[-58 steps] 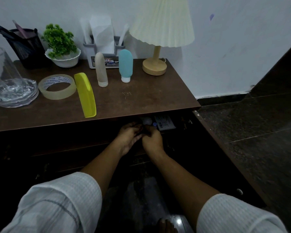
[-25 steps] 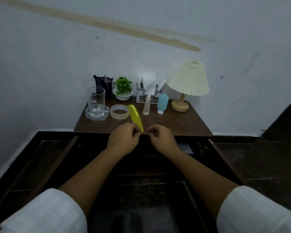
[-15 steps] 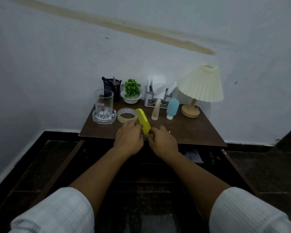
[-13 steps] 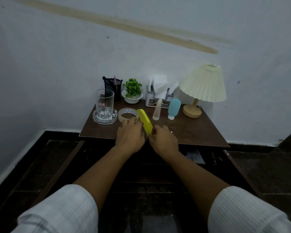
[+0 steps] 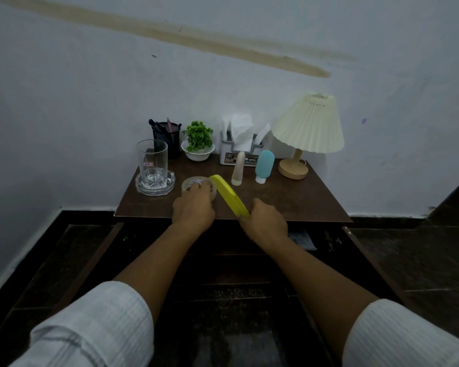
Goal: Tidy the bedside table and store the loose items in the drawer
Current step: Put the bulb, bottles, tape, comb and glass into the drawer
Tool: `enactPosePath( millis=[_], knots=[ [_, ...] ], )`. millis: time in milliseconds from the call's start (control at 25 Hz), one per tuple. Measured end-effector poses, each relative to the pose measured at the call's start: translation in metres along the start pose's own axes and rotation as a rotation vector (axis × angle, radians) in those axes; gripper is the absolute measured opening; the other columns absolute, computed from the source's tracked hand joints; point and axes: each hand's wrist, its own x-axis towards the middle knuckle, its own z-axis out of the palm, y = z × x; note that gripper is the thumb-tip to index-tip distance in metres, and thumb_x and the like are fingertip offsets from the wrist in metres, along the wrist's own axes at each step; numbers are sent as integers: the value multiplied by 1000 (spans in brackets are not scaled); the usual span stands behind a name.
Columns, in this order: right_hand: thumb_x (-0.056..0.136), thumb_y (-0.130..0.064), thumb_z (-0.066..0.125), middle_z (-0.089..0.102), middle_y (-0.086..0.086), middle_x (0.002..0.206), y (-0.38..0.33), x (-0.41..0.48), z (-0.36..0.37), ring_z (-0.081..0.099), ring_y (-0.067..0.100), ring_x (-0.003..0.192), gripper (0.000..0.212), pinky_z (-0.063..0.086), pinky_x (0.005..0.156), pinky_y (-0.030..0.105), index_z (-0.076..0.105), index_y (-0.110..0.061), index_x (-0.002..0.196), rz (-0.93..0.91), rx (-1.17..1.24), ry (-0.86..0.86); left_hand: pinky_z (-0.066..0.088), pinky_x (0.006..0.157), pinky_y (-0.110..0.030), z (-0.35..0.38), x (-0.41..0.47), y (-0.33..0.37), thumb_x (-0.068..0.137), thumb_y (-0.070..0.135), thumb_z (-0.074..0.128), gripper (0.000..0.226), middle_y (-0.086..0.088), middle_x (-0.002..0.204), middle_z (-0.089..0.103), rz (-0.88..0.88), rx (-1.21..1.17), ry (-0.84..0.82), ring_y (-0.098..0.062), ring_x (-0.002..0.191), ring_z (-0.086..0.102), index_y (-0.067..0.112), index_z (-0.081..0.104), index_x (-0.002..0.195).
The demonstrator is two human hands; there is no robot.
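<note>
Left hand (image 5: 194, 209) fingers on tape roll (image 5: 194, 182), right hand (image 5: 265, 221) gripping yellow comb (image 5: 229, 194)

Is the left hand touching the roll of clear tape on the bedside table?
Touching. The head view shows the left hand with its fingers laid over the near rim of the tape roll, no gap visible between them.

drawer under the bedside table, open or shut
Open: the dark wooden drawer is pulled out below the brown tabletop, its side rails showing and a pale packet lying inside.
</note>
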Motion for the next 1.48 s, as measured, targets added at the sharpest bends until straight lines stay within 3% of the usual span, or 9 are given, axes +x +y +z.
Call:
enactPosePath(
  millis=[80,160,320,520,760,1040,1480],
  knots=[
    [89,-38,67,69,6,90,4,-4,3,70,25,77,27,57,62,39,56,-15,98,114,300,-52,50,84,-45,-1,-8,0,93,17,54,45,-8,137,54,-6,10,-18,-35,114,61,22,49,138],
    [93,-23,67,70,9,80,8,-16,5,67,20,58,17,55,54,33,60,-8,96,223,654,-144,51,82,-41,-2,-17,-1,92,18,55,38,-4,130,61,-16,26,-19,-32,109,64,28,60,128],
    [98,-14,64,68,9,74,29,-47,2,60,12,48,10,45,44,23,65,-4,99,271,928,-336,50,71,-35,-10,-42,-5,90,24,58,16,3,104,69,84,-11,11,-23,93,67,29,72,97],
    [98,-19,64,74,10,87,88,-78,5,71,15,67,7,53,55,25,63,-13,95,287,805,-630,55,71,-36,-11,-80,-13,82,31,72,4,11,94,66,246,-39,-125,-13,85,65,31,68,82],
    [97,-10,62,74,10,91,129,-100,15,73,17,71,5,56,56,25,61,-12,101,283,579,-755,56,79,-36,20,-110,-20,82,26,74,9,15,97,62,420,-21,-312,-5,88,61,31,67,84],
    [98,-7,58,72,11,89,134,-93,29,72,17,69,5,55,53,24,61,-9,102,314,517,-800,58,77,-39,46,-97,-31,81,23,71,12,14,91,63,316,19,-396,-7,84,62,32,63,77],
    [102,-12,52,72,10,85,91,-28,69,70,15,61,16,54,52,25,62,-1,109,410,828,-605,57,75,-38,90,-47,-37,84,18,64,12,2,102,68,16,35,-256,-22,91,66,29,69,86]
  ],
)
